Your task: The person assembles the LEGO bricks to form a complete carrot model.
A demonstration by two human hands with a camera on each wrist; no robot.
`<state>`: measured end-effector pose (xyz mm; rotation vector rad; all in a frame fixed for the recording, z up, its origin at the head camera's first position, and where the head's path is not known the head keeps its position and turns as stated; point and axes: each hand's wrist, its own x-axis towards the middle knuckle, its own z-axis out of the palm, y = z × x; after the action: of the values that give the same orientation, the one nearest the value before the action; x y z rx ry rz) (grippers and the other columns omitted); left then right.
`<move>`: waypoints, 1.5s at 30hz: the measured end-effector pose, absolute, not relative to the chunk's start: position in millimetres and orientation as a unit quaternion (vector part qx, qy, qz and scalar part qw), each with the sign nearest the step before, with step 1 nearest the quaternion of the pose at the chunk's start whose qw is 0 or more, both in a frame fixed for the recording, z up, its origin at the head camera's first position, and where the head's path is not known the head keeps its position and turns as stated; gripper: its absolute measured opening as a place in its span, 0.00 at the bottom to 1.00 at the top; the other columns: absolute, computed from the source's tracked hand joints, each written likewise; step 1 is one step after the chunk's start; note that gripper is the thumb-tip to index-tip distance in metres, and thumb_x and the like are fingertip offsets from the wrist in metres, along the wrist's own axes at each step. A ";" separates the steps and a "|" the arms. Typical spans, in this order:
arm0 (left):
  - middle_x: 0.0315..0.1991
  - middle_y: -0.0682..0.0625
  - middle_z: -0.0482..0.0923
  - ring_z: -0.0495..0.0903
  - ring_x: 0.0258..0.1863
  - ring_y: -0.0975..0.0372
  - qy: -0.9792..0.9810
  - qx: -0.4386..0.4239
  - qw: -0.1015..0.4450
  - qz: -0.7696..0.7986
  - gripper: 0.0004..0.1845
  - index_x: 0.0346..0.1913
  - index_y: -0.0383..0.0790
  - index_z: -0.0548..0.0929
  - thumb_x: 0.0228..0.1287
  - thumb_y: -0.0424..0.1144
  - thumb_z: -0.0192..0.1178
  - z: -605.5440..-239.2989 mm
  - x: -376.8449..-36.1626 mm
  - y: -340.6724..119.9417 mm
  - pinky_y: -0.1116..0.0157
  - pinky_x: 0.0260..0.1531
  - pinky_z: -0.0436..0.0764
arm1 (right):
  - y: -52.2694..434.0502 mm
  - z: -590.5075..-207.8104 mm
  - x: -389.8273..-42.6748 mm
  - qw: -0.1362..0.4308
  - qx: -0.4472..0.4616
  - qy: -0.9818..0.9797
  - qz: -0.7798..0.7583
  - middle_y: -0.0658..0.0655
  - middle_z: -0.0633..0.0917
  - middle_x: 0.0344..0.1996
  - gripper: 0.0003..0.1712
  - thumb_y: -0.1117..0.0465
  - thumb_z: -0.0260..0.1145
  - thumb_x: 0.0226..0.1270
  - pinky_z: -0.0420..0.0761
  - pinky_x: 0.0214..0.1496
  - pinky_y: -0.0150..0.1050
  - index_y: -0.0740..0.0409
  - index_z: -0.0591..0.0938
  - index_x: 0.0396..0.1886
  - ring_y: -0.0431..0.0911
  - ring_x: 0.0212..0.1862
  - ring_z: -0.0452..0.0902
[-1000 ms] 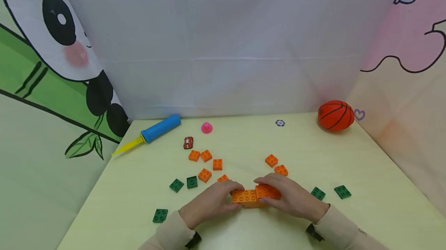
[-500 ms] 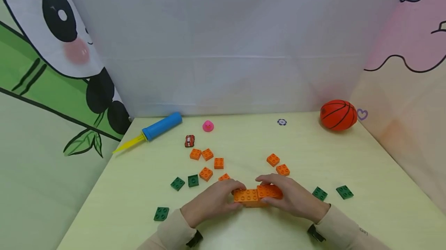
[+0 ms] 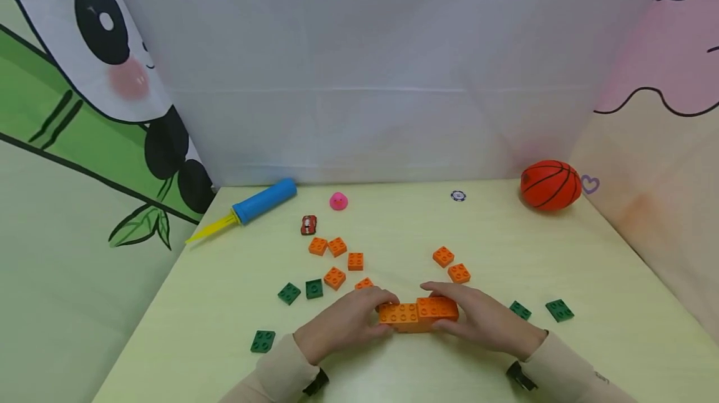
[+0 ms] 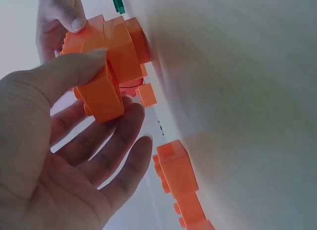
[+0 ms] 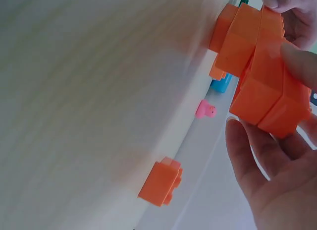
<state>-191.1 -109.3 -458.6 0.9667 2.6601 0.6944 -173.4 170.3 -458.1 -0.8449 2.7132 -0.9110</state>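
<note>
Change: barely any; orange block assembly (image 3: pixel 418 314) raised slightly, hands as before.
Left hand (image 3: pixel 342 323): thumb and fingers curled round assembly's left end.
Right hand (image 3: pixel 483 322): gripping right end.
Assembly: near table (image 3: pixel 618 328) front edge, centre.
Around: loose orange bricks (image 3: pixel 337 259) behind; green plates (image 3: pixel 300 291) either side.
Far edge: blue pump (image 3: pixel 263 200), pink duck (image 3: pixel 337 201), basketball (image 3: pixel 550 185).

The left hand (image 4: pixel 59 155) grips a stacked block of orange plastic studded bricks (image 4: pixel 106 66) against the pale table (image 4: pixel 237 111); loose orange bricks (image 4: pixel 176 168) lie nearby.
</note>
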 end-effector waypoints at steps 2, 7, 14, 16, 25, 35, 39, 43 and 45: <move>0.51 0.61 0.81 0.77 0.48 0.68 0.908 0.321 0.116 0.243 0.24 0.58 0.51 0.81 0.62 0.55 0.68 -457.4 -191.5 -110.0 0.64 0.54 0.80 | 174.3 -458.4 -173.2 0.077 -0.283 0.907 -0.302 0.50 0.78 0.64 0.35 0.49 0.70 0.66 0.77 0.63 0.51 0.46 0.71 0.71 0.44 0.62 0.75; 0.52 0.56 0.80 0.77 0.49 0.63 0.919 0.274 0.088 0.270 0.26 0.58 0.48 0.81 0.64 0.61 0.62 -454.6 -195.3 -113.7 0.59 0.53 0.80 | 178.2 -459.0 -173.9 0.067 -0.288 0.907 -0.300 0.49 0.78 0.64 0.35 0.50 0.70 0.67 0.76 0.64 0.51 0.47 0.71 0.72 0.44 0.63 0.75; 0.59 0.49 0.76 0.73 0.58 0.55 0.932 0.216 0.014 0.290 0.27 0.59 0.43 0.80 0.66 0.58 0.62 -458.2 -204.0 -120.5 0.53 0.58 0.78 | 178.8 -458.0 -173.5 0.060 -0.289 0.907 -0.300 0.49 0.79 0.63 0.35 0.50 0.69 0.67 0.76 0.64 0.51 0.46 0.70 0.72 0.43 0.62 0.75; 0.58 0.48 0.77 0.74 0.57 0.54 0.932 0.220 0.007 0.288 0.25 0.58 0.41 0.80 0.68 0.55 0.62 -459.4 -206.9 -123.0 0.53 0.57 0.78 | 178.8 -457.9 -173.0 0.064 -0.286 0.907 -0.304 0.49 0.79 0.63 0.35 0.50 0.69 0.67 0.75 0.64 0.52 0.46 0.70 0.72 0.44 0.62 0.75; 0.54 0.46 0.80 0.78 0.52 0.53 0.952 0.217 0.043 0.213 0.20 0.57 0.40 0.79 0.65 0.42 0.67 -469.4 -219.3 -122.2 0.53 0.56 0.79 | 179.4 -459.0 -172.8 0.073 -0.275 0.908 -0.309 0.50 0.79 0.63 0.36 0.48 0.69 0.67 0.76 0.64 0.52 0.45 0.70 0.73 0.44 0.62 0.75; 0.59 0.46 0.78 0.78 0.51 0.57 0.936 0.242 0.046 0.251 0.25 0.65 0.41 0.74 0.67 0.42 0.65 -447.8 -209.6 -120.6 0.55 0.54 0.80 | 179.2 -459.3 -174.7 0.069 -0.279 0.908 -0.304 0.49 0.79 0.63 0.36 0.48 0.69 0.67 0.76 0.64 0.51 0.45 0.70 0.72 0.43 0.62 0.74; 0.55 0.51 0.78 0.77 0.49 0.61 0.920 0.274 0.035 0.279 0.26 0.67 0.42 0.72 0.68 0.41 0.63 -437.4 -202.1 -116.8 0.58 0.53 0.80 | 178.3 -458.5 -176.0 0.068 -0.282 0.908 -0.303 0.48 0.78 0.64 0.35 0.49 0.69 0.67 0.75 0.65 0.52 0.46 0.70 0.72 0.43 0.62 0.74; 0.51 0.57 0.78 0.77 0.48 0.66 0.905 0.313 0.038 0.286 0.25 0.67 0.45 0.73 0.69 0.42 0.63 -434.6 -195.6 -109.9 0.62 0.53 0.80 | 177.1 -458.5 -177.0 0.069 -0.286 0.906 -0.305 0.48 0.78 0.65 0.35 0.49 0.70 0.67 0.75 0.64 0.52 0.46 0.71 0.72 0.43 0.62 0.75; 0.52 0.58 0.78 0.76 0.48 0.67 0.899 0.327 0.046 0.287 0.25 0.66 0.46 0.73 0.69 0.43 0.63 -435.7 -193.6 -106.0 0.64 0.54 0.80 | 176.6 -459.0 -177.4 0.068 -0.288 0.905 -0.306 0.48 0.78 0.64 0.35 0.50 0.70 0.67 0.76 0.64 0.51 0.46 0.71 0.72 0.43 0.62 0.75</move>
<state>-193.6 -106.0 -435.7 0.9972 2.7461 0.8758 -177.4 176.6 -459.0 -0.8674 2.7271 -0.9206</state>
